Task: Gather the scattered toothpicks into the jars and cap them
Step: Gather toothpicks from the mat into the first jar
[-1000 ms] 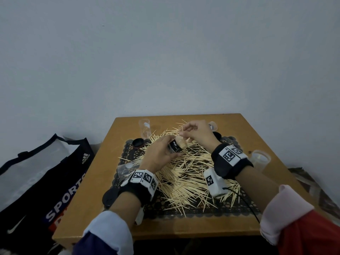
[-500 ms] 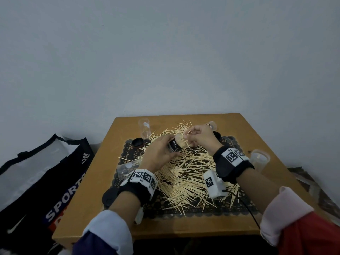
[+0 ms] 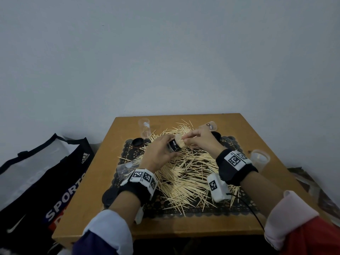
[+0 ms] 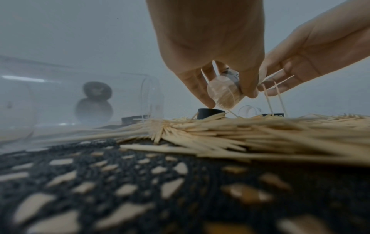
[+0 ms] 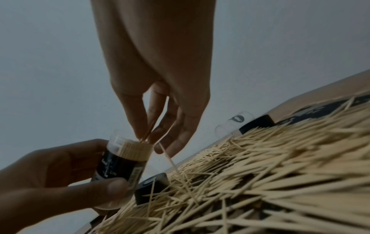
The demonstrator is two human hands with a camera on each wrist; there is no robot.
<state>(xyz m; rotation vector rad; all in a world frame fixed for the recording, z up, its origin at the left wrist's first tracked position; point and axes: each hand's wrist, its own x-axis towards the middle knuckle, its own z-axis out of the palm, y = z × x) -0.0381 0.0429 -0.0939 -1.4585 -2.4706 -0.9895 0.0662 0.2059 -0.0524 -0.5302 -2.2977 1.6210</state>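
Left hand grips jar; right hand pinches toothpicks at jar mouth, above pile.

Dim, flat, grey-blue light throughout, with only faint soft shadows and no glare. The head view bends at its edges. In the left wrist view the near black lace mat is badly blurred.

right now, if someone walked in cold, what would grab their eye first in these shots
A big heap of loose toothpicks sprawls over the black lace mat on the small wooden table. Just above it, the left hand grips a nearly full toothpick jar while the right hand pinches a few more toothpicks at its mouth. Empty clear jars and black caps sit around the mat's edges.
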